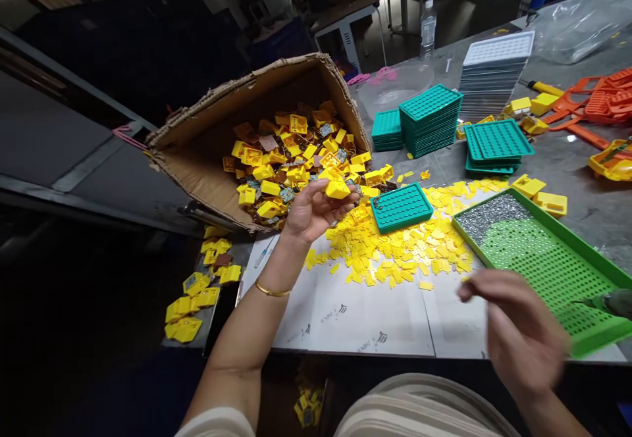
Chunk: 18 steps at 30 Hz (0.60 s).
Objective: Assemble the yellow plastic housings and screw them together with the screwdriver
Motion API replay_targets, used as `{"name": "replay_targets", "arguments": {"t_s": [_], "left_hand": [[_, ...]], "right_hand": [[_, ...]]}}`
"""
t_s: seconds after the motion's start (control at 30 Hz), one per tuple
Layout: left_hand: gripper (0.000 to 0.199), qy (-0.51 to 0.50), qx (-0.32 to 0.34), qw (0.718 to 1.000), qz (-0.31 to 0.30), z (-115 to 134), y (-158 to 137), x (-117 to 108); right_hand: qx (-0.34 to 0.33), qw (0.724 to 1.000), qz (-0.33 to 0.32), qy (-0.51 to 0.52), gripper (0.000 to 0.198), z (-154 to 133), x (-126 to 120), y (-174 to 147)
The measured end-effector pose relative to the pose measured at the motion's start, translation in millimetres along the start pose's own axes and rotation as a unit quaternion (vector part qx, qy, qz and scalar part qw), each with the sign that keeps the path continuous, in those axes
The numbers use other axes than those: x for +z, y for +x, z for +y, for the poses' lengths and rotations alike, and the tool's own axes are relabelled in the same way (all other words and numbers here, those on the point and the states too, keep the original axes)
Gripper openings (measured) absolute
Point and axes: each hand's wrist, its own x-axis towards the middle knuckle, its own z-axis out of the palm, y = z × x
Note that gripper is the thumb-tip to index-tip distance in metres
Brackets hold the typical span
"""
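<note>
My left hand (316,212) holds a small yellow plastic housing (338,189) between thumb and fingers, in front of the open cardboard box. Heaped inside that cardboard box (207,128) are many similar yellow housings, with some grey and brown parts among them. My right hand (526,332) hangs over the near side of the green perforated tray, fingers bent and smeared by motion; whether it holds anything does not show. Small silver screws (494,216) lie in the far left corner of the green tray (567,345). Between the hands spreads a pile of flat yellow pieces (395,246).
A teal studded tray (402,208) rests on the yellow pile. Behind stand teal tray stacks (429,124) and a white tray stack (494,72). Orange plastic parts (602,104) lie at right, near a dark tool tip (617,302). Yellow housings (185,308) crowd the left edge.
</note>
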Motion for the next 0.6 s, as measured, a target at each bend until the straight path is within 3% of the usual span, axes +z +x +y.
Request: {"name": "replay_targets", "arguments": {"t_s": [0.03, 0.1, 0.2, 0.27, 0.33, 0.4, 0.5, 0.6], "left_hand": [[0.035, -0.018, -0.009, 1.0, -0.012, 2.6, -9.3, 2.3], [0.037, -0.031, -0.022, 0.999, -0.025, 4.4, -27.4, 6.6], [0.042, -0.043, -0.057, 0.997, -0.033, -1.7, -48.9, 12.7], [0.043, -0.068, -0.083, 0.993, -0.041, -12.2, -57.6, 16.4], [0.042, -0.104, -0.11, 0.987, -0.058, -27.8, -62.4, 19.4], [0.042, -0.155, -0.142, 0.975, -0.078, -48.1, -65.0, 21.5], [0.038, -0.242, -0.195, 0.947, -0.074, -83.6, -69.8, 24.6], [0.033, -0.298, -0.27, 0.915, -0.033, -117.3, -79.6, 30.3]], "right_hand": [[0.029, 0.999, -0.007, 0.025, 0.017, 13.6, 14.2, 10.3], [0.168, 0.977, -0.07, 0.11, 0.026, 38.1, 42.3, 28.4], [0.308, 0.919, -0.124, 0.211, 0.049, 61.6, 72.8, 43.9], [0.36, 0.882, -0.148, 0.266, 0.056, 67.7, 81.0, 45.8], [0.374, 0.863, -0.151, 0.303, 0.057, 68.2, 78.7, 43.0], [0.374, 0.867, -0.126, 0.305, 0.054, 66.0, 67.0, 38.0], [0.393, 0.881, -0.085, 0.248, 0.046, 62.9, 38.6, 28.6], [0.418, 0.891, -0.068, 0.162, 0.038, 63.6, 9.5, 17.4]]}}
